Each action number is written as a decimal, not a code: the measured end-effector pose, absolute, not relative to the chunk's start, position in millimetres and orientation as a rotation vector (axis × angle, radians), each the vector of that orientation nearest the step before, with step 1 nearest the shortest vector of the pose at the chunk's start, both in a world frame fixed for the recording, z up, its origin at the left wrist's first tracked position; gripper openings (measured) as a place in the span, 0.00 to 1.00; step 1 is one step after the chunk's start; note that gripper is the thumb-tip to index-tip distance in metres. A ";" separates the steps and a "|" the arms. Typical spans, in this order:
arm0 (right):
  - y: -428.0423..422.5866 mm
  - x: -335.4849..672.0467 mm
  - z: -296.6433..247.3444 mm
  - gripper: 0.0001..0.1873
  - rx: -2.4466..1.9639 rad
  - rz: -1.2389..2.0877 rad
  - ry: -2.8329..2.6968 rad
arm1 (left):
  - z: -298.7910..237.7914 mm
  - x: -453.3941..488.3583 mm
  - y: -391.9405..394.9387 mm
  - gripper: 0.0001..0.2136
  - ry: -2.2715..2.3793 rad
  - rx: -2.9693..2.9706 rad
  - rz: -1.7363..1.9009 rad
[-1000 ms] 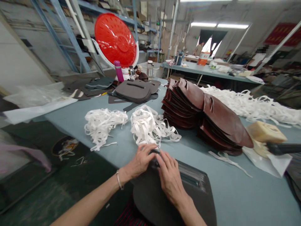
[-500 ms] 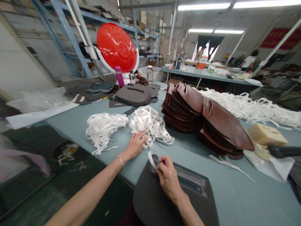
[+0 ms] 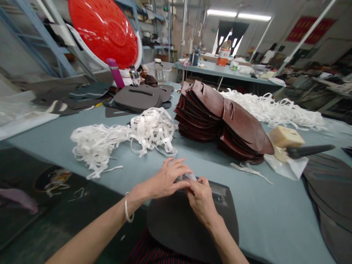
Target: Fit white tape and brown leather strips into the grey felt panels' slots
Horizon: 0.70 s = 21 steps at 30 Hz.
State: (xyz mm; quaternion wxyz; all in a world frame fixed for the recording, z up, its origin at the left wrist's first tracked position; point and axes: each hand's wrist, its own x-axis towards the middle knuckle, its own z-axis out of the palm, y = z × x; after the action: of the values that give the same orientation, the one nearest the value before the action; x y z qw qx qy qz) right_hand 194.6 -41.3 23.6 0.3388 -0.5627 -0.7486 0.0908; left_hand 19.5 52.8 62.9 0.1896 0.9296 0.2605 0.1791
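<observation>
A dark grey bag-flap-shaped panel (image 3: 187, 227) lies at the table's near edge, with a slot and shiny glue-like streaks along its far side. My right hand (image 3: 202, 201) is closed in a pinch over the slot's left end, on a white strip (image 3: 190, 176) that shows between my hands. Above the same end, my left hand (image 3: 165, 179) has its fingers stretched out, its thumb reaching to the right fingertips. Part of the strip is hidden beneath the fingers. Beyond my left hand is a tangle of white strips (image 3: 152, 130), with a second heap (image 3: 95, 143) beside it.
Stacked brown leather pieces (image 3: 244, 134) stand past the panel, with a yellowish block (image 3: 287, 136) and a black-handled tool (image 3: 310, 150) to their right. More dark panels (image 3: 332, 190) lie at right. A purple bottle (image 3: 115, 73) and red basin (image 3: 106, 33) are behind.
My left hand has left the white tangle and come right, over the panel beside my right hand. The strip's raised end is now down between the hands. The view has shifted right.
</observation>
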 end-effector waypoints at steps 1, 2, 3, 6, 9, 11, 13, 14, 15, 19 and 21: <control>-44.2 196.7 25.6 0.10 -1.497 0.229 -1.952 | 60.5 22.3 41.7 0.09 0.705 2.549 0.442; -48.9 200.9 27.7 0.12 -1.540 0.220 -1.950 | 57.2 22.7 33.7 0.11 0.725 2.469 0.398; -55.2 207.0 29.9 0.13 -1.587 0.216 -1.947 | 53.5 21.1 28.2 0.12 0.768 2.376 0.357; -79.7 231.6 34.2 0.14 -1.693 0.294 -1.943 | 44.0 11.5 21.7 0.15 0.853 2.106 0.232; -99.9 254.4 31.1 0.12 -1.744 0.484 -1.917 | 37.3 5.0 21.5 0.13 0.811 1.984 0.204; -104.8 265.4 24.4 0.12 -1.787 0.604 -1.847 | 31.9 4.1 23.8 0.13 0.819 1.974 0.230; -102.8 273.4 15.7 0.13 -1.884 0.653 -1.703 | 25.0 4.5 28.6 0.13 0.906 1.974 0.243; -100.3 276.5 11.3 0.14 -1.947 0.641 -1.619 | 21.3 4.8 31.7 0.13 0.979 1.973 0.244; -97.3 279.1 7.4 0.15 -2.007 0.607 -1.539 | 17.8 5.1 35.0 0.14 1.061 1.970 0.249; -91.8 285.4 -1.3 0.16 -2.085 0.513 -1.417 | 8.1 5.6 45.2 0.14 1.279 1.934 0.328; -95.3 286.7 -1.8 0.15 -2.071 0.573 -1.412 | 6.4 5.6 46.6 0.14 1.295 1.912 0.347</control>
State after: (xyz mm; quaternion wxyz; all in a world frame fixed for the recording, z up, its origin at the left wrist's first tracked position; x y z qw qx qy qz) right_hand 286.7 -95.3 -1.8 0.2812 -0.7729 -0.5270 0.2138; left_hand 5.6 46.6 6.4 0.3924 0.7531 0.5100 0.1369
